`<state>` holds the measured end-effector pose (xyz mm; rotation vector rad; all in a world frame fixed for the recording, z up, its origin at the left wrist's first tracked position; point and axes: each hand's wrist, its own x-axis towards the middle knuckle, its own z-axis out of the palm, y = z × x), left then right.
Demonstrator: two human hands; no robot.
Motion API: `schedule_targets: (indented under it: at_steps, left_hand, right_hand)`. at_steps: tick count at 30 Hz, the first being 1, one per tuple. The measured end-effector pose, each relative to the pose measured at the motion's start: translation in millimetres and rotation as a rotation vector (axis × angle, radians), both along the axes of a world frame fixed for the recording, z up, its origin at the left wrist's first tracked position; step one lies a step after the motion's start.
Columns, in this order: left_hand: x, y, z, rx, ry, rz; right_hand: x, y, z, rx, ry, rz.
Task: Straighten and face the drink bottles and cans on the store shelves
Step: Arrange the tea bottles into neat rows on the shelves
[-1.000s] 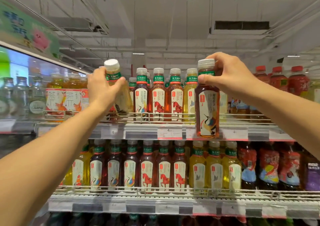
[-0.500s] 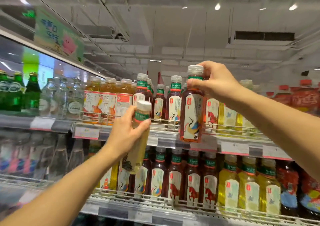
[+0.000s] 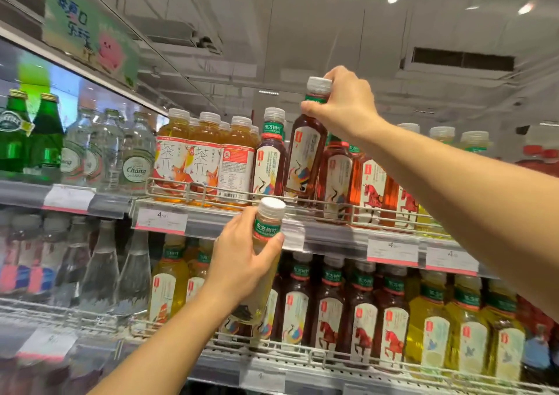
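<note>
My right hand grips the neck of a dark red tea bottle with a crane label and holds it tilted over the upper shelf's wire rail, between other red tea bottles. My left hand is wrapped around a pale yellow tea bottle with a white cap, held in front of the lower shelf's row of yellow tea bottles and red tea bottles. Its lower body is partly hidden by my hand.
Orange tea bottles stand left of the red ones on the upper shelf. Clear Chang bottles and green glass bottles fill the far left. Price tags line the shelf edges. More yellow bottles stand at lower right.
My left hand has brought the yellow bottle down from the upper shelf to the lower shelf's front. My right hand has carried the red bottle left and up over the upper rail.
</note>
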<state>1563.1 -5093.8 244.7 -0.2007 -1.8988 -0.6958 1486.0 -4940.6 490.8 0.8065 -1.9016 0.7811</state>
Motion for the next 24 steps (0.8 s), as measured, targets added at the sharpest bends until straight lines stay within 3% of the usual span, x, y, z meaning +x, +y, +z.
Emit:
schedule_targets:
  at_steps: [13, 19, 24]
  left_hand:
    - [-3, 2, 0, -0.006, 0.01, 0.048]
    - [-3, 4, 0, -0.009, -0.001, 0.074]
    - [1, 7, 5, -0.027, -0.036, 0.096]
  right_hand:
    - [-18, -17, -13, 0.251, -0.081, -0.142]
    - [-15, -17, -7, 0.404, 0.013, -0.27]
    - [-3, -1, -9, 0.44, 0.134, -0.253]
